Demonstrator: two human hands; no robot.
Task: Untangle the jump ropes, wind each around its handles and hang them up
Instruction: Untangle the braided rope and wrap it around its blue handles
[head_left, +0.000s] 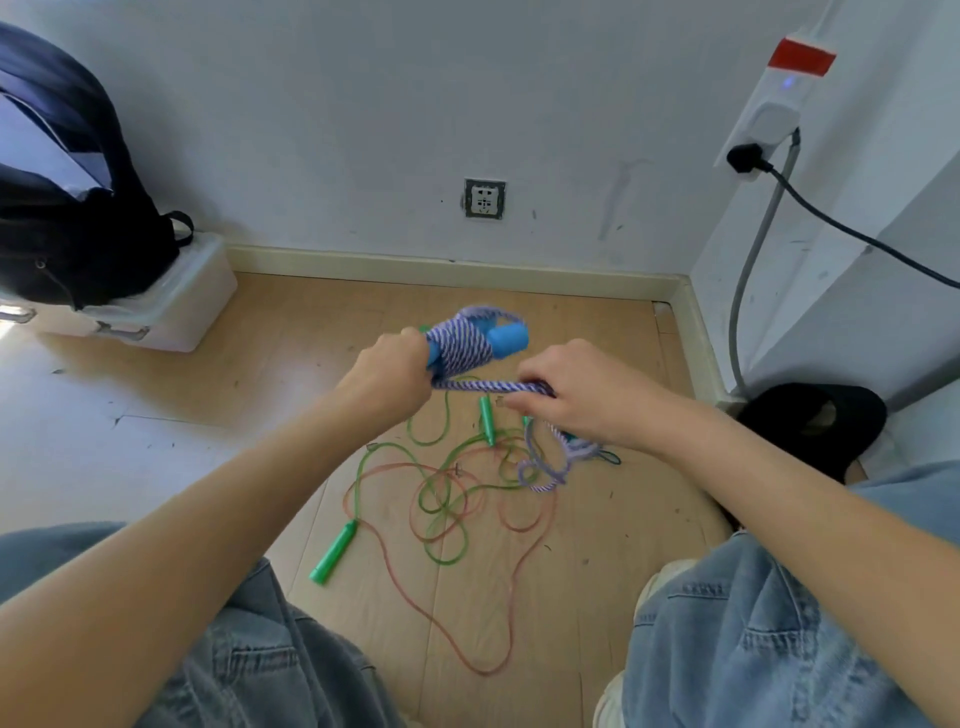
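Note:
My left hand (388, 378) grips the blue handles (506, 340) of a jump rope, with purple-and-white braided cord (464, 347) wound around them. My right hand (582, 397) pinches the same cord (491, 385) a short way from the bundle; its loose end (545, 462) dangles in loops below that hand. On the wooden floor (291, 332) lies a tangle of a green rope (441, 512) and a red rope (470, 647). One green handle (333, 552) lies at the lower left of the tangle, another green handle (487, 420) near my right hand.
A dark backpack (67, 208) rests on a white plastic box (171, 306) at the left wall. A wall socket (484, 198) sits above the skirting. A power strip (774, 104) with a black cable (852, 231) hangs at right, above a black object (815, 421). My jeans-clad knees (737, 623) frame the floor.

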